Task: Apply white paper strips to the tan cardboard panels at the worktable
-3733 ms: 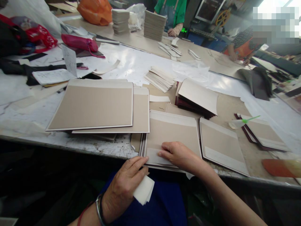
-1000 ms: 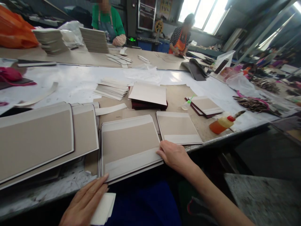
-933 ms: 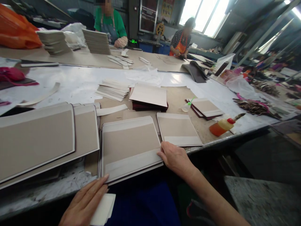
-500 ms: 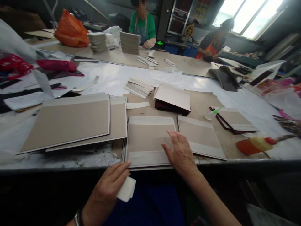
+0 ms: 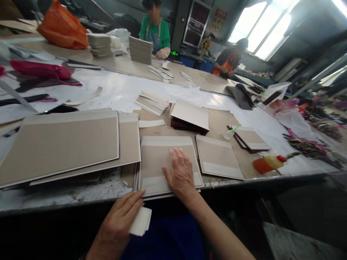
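Note:
My right hand (image 5: 181,173) lies flat, fingers stretched, on a beige board panel (image 5: 154,155) with pale strips along its top and bottom, the uppermost of a stack at the table's front edge. At the panel's lower left corner, the fingertips of my left hand (image 5: 120,215) touch the edge. That hand is closed on a small bundle of white paper strips (image 5: 141,221), which sticks out below the fingers. To the left lie larger beige panels (image 5: 67,144), overlapping. A similar panel (image 5: 218,155) rests to the right.
Behind the stack are white strips (image 5: 153,102) and a pile of boards with dark red edges (image 5: 191,115). On the right stand out a bottle of orange liquid (image 5: 267,163), lying down, and a smaller pile (image 5: 252,137). Two people work across the table.
My right hand has moved left from the panel's right side onto its middle and now lies flatter. My left hand stays at the corner with the strips. The view has turned right.

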